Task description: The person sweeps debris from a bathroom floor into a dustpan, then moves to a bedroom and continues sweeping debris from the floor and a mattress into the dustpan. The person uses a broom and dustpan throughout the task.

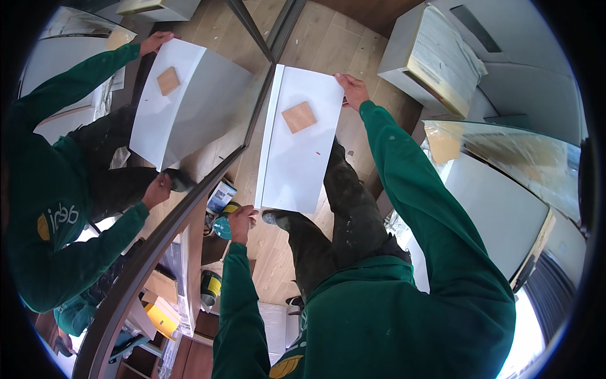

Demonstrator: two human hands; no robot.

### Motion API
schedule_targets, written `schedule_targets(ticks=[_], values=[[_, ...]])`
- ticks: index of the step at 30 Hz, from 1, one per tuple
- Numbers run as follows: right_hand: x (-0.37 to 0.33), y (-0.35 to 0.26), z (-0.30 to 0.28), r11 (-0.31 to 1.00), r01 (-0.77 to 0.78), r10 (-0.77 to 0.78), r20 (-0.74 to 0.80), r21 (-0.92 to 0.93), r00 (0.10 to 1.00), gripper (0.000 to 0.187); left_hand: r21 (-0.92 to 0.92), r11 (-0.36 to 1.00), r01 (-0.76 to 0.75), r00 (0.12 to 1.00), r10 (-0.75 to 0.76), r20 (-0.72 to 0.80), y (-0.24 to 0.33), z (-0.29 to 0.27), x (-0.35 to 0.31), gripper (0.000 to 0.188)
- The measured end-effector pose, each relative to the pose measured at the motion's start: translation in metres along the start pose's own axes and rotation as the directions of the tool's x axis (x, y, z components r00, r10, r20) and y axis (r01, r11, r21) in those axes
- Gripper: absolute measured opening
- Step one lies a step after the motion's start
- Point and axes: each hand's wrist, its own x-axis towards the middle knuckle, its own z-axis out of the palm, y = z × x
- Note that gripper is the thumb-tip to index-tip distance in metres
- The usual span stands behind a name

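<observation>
A white boxy cabinet (293, 167) stands in front of me, between my hands and beside the mirror. On its top lie a square piece of light wood (298, 117) and a tiny red bit (318, 153). My right hand (353, 90) grips the far right corner, thumb on top and fingers bent over the edge. Close by the near left corner, my left hand (241, 224) is closed with curled fingers. Whether it holds something small or only touches the corner, I cannot tell. The mirror (208, 82) repeats the cabinet's top and shows its tall front face.
The mirror's dark frame (189, 208) runs diagonally along my left. Beyond it are tins (210, 287) and a yellow box (162, 319). Pale cabinets (435, 60) and a glass sheet (517, 155) lie to the right. My legs are close to the white cabinet on the plank floor (328, 47).
</observation>
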Motion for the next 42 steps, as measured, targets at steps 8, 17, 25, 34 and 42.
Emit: schedule_targets(ticks=[8, 17, 25, 34, 42], values=[[-0.001, -0.007, -0.005, 0.998, -0.059, 0.059, 0.076, -0.002, 0.995, 0.053, -0.35, 0.653, 0.672, 0.732, -0.512, 0.45, 0.011, 0.017, 0.021, 0.044], [0.002, -0.006, -0.007, 0.998, -0.064, 0.063, 0.12, 0.008, 0.991, 0.056, -0.434, 0.41, 0.802, 0.596, -0.509, 0.621, 0.017, 0.016, 0.015, 0.046], [-0.004, -0.008, -0.003, 0.986, -0.132, 0.119, 0.131, 0.099, 0.984, 0.06, -0.658, 0.235, 0.716, 0.678, -0.461, 0.573, 0.0, 0.036, 0.021, 0.041], [-0.012, -0.013, 0.014, 0.997, -0.073, 0.074, -0.016, 0.022, 0.997, 0.056, -0.85, 0.434, 0.299, 0.888, -0.453, 0.081, 0.004, 0.076, 0.007, 0.04], [-0.048, 0.021, 0.012, 0.973, -0.164, 0.159, 0.049, 0.164, 0.986, 0.057, -0.856, 0.495, 0.152, 0.878, -0.465, -0.113, -0.015, 0.05, 0.017, 0.039]])
